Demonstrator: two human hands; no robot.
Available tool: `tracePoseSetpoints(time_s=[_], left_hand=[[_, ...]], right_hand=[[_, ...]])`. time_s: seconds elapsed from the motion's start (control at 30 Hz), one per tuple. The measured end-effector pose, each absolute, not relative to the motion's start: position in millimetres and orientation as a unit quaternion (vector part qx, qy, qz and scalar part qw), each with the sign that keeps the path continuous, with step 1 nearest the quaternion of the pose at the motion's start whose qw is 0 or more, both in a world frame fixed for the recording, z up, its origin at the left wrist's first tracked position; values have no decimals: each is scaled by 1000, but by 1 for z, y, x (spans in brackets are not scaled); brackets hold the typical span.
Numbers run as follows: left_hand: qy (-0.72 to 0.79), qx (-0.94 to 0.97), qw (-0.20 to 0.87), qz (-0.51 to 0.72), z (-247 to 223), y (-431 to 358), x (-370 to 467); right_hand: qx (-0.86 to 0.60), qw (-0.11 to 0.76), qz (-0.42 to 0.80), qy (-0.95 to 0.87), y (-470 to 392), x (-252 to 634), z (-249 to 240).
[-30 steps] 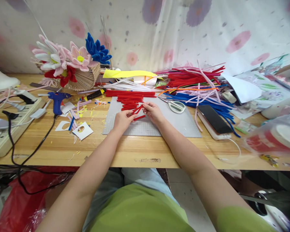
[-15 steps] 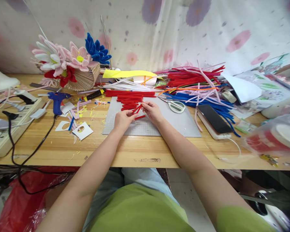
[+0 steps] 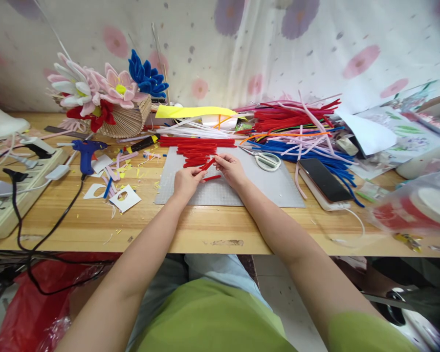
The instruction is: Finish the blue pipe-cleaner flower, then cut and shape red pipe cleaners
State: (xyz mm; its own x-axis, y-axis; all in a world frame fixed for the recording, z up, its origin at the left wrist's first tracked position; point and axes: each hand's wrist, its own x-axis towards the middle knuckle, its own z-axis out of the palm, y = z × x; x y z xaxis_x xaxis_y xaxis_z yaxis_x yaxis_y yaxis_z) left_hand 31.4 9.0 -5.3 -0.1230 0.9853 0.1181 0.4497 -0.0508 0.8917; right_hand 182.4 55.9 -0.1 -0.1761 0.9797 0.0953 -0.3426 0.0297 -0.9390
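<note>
Between my two hands is a short red pipe cleaner piece (image 3: 208, 164), possibly more than one lying together. My left hand (image 3: 187, 182) pinches its near left end. At the other end, my right hand (image 3: 229, 169) grips it between thumb and fingers. Just behind my hands, cut red pipe cleaners (image 3: 197, 149) lie in rows of differing length on the grey cutting mat (image 3: 278, 188). One short loose red piece (image 3: 212, 177) rests on the mat below my fingers. Scissors (image 3: 267, 161) with pale handles lie to the right of my right hand.
Left stand a blue glue gun (image 3: 86, 152), cut white cards (image 3: 125, 198), a power strip (image 3: 18, 186) and fuzzy flowers (image 3: 106, 90). Right lie blue pipe cleaners (image 3: 308, 154), a phone (image 3: 324, 180) on a white block and a bagged cup (image 3: 418, 210). A yellow sheet (image 3: 194, 112) lies behind.
The red pieces between my fingers were spread apart and now lie closer together in one line. My hands have barely moved.
</note>
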Motion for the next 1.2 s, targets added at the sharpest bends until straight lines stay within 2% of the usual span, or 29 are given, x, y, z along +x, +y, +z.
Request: tracePoseSetpoints(time_s=[0.13,0.3,0.4,0.83,1.07,1.2], left_hand=[[631,636,247,368,6,2,33],[645,714,101,254,15,-4,39],[646,730,62,215,16,-5,42],[633,706,76,309,8,-3,34],[626,671,186,352,4,2,33],[599,683,179,377,1,4,32]], right_hand=[[-340,554,607,-457,57,183,-3],[-369,552,606,-437,57,182,-4],[-378,551,606,-431,58,183,-5],[-355,544,641,-409,59,186,-2],[-353,547,649,-394,60,189,-1],[-342,537,664,-392,62,190,-2]])
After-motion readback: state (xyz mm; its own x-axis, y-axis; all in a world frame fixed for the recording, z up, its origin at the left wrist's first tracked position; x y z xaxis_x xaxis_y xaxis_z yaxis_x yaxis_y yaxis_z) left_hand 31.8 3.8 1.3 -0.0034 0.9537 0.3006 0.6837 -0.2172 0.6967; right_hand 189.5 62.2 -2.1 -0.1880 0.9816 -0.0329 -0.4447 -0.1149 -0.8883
